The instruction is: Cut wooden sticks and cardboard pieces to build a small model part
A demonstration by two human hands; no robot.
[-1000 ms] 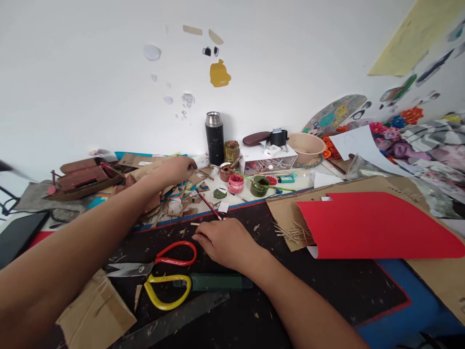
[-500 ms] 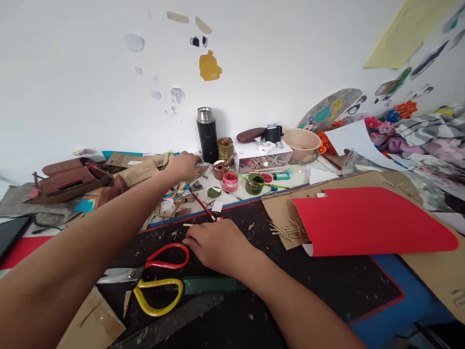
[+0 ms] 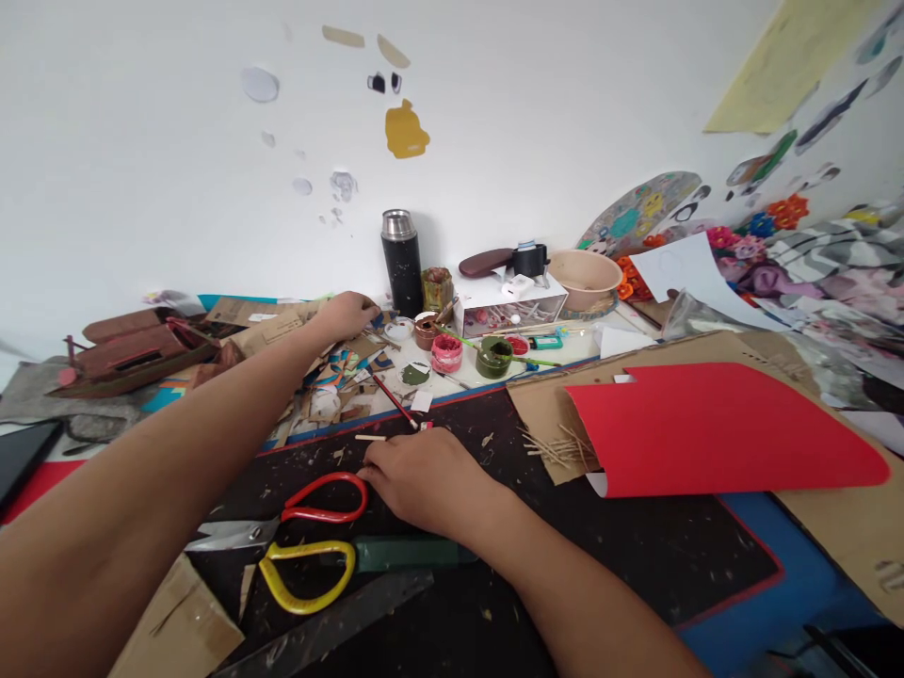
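Observation:
My left hand [image 3: 347, 315] reaches to the back of the table, its fingers bent together over a heap of paper and cardboard scraps [image 3: 357, 358]; whatever they grip is hidden. My right hand [image 3: 427, 476] rests on the dark cutting mat [image 3: 565, 537] with fingers closed in a pinch, the tips by the red handle of the scissors [image 3: 311, 541]. I cannot make out what lies in that pinch. A short pale stick [image 3: 370, 437] lies just beyond it. Behind are a dark red pencil or brush [image 3: 395, 402] and a white paper scrap [image 3: 422, 401].
Open paint pots in pink [image 3: 446, 354], green [image 3: 494, 357] and brown [image 3: 427, 330] stand at the back beside a black flask [image 3: 401, 264]. On the right, a red sheet [image 3: 720, 433] covers cardboard near thin sticks [image 3: 561, 447]. A clear ruler [image 3: 331, 626] lies in front.
My left hand has drawn slightly left and back over the scraps, uncovering a round white lid beside the paint pots. My right hand has hardly moved.

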